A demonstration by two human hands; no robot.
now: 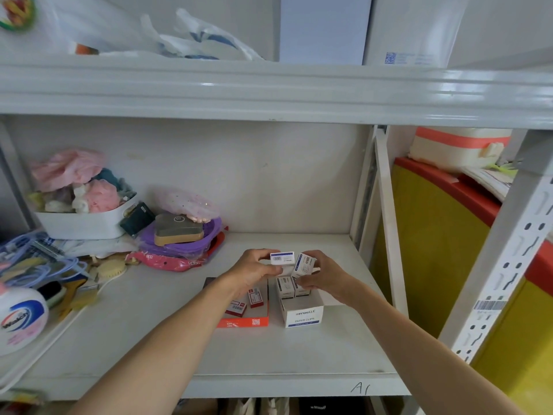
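On the white shelf (167, 333) stands an open white carton marked PAPER CLIPS (303, 316) with two small white boxes (291, 287) upright inside. My left hand (253, 272) pinches a small white box with a barcode (282, 257) above the carton. My right hand (324, 275) grips another small white box (304, 264), tilted, right beside the first. Left of the carton lies an open orange carton (244, 322) holding small red-and-white boxes (256, 297).
Clutter fills the shelf's left side: a white bin of pink items (80, 224), a purple tray (182, 244), blue cords (36, 259), a white bottle (21, 319). An upper shelf beam (275, 91) hangs overhead. A perforated upright (505, 265) and yellow panels (431, 253) stand at the right.
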